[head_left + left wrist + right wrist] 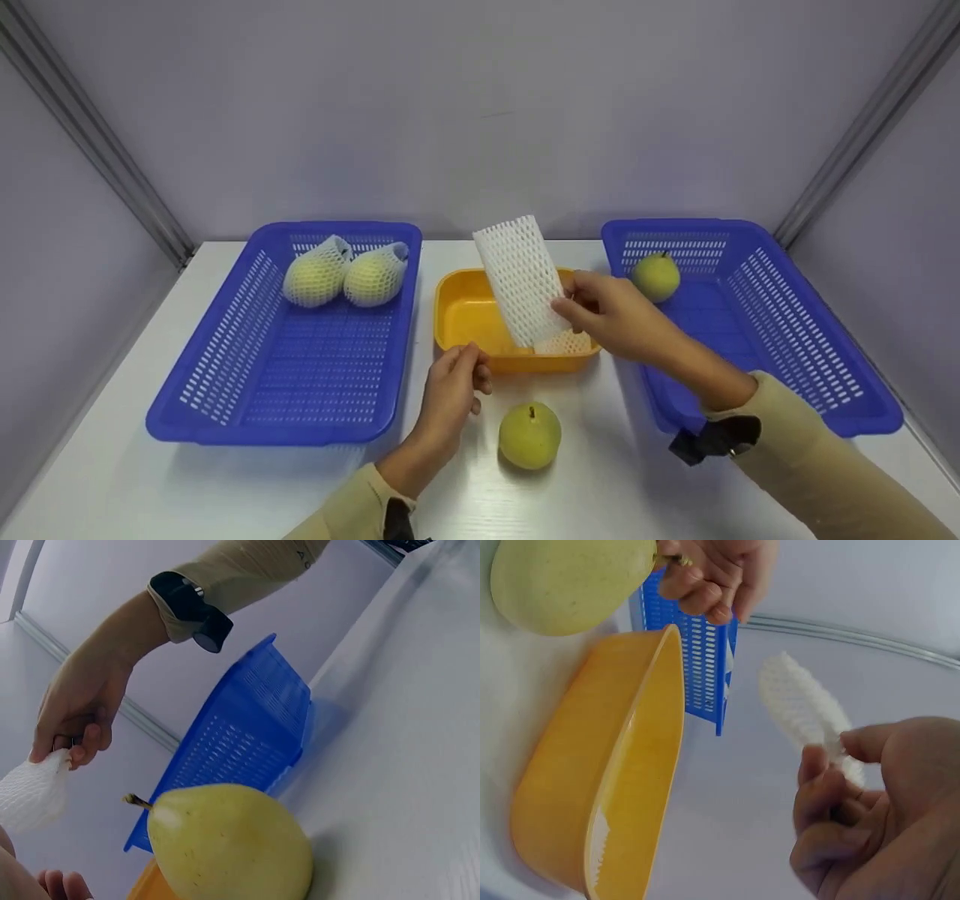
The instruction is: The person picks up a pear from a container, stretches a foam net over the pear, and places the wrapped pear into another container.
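Observation:
My right hand point(619, 313) pinches one edge of a white foam net sleeve point(521, 277) between thumb and fingers. The sleeve is flat and tilted, held above an orange bin point(457, 311). More white netting point(566, 343) lies inside that bin. By the bin's near left corner is my left hand point(450, 394), its fingers loosely bent with nothing in them. A yellow-green pear point(530, 436) stands stem-up on the white table, to the right of the left hand; it looms large in the left wrist view point(229, 844).
The blue basket point(277, 433) on the left contains two pears in foam nets point(316, 277) at its far end. Another blue basket point(862, 420) on the right has a bare pear point(656, 277) near its far left corner. Grey walls point(480, 120) enclose the table point(465, 510).

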Tool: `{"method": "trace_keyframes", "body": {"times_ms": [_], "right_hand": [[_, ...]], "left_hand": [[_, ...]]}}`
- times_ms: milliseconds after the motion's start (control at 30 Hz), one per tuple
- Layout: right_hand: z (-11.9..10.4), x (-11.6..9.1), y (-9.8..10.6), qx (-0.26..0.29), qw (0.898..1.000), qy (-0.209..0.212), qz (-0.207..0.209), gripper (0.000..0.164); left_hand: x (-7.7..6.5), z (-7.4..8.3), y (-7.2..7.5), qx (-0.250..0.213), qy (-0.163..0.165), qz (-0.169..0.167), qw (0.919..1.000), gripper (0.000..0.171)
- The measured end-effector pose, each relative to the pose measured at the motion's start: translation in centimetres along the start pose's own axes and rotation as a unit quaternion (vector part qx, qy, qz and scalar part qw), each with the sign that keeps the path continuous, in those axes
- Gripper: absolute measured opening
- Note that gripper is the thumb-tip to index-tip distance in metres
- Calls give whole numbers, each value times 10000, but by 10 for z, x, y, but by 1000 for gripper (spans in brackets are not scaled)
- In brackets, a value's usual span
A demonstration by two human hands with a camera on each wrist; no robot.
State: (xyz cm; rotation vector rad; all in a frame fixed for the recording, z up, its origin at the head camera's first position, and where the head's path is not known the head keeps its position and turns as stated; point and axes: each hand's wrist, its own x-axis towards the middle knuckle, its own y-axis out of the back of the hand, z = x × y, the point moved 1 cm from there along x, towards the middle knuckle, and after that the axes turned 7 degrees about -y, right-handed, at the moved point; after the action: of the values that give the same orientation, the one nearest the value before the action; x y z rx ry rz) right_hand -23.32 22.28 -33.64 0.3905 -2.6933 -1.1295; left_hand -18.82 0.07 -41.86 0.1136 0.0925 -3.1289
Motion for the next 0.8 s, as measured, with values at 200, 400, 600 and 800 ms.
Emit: {"method": "trace_keyframes", "body": {"times_ms": [200,400,600,800], "right_hand": [[-5,-16,-1,290,9955,878,-208,6],[-3,-24,-6,311,9830,1733,-520,9],[2,-27,-15,323,9739,2220,-360,12],[8,-32,-22,893,9815,1601,-560,12]], "left_hand": [[-7,22,2,-16,-170,-895,9958,40],[-11,34,3,63,-157,-1748,9845,47],[-15,33,2,-6,-211,-1987,9798,37],[-14,31,2,-330,-454,-1964,9789,32]]}}
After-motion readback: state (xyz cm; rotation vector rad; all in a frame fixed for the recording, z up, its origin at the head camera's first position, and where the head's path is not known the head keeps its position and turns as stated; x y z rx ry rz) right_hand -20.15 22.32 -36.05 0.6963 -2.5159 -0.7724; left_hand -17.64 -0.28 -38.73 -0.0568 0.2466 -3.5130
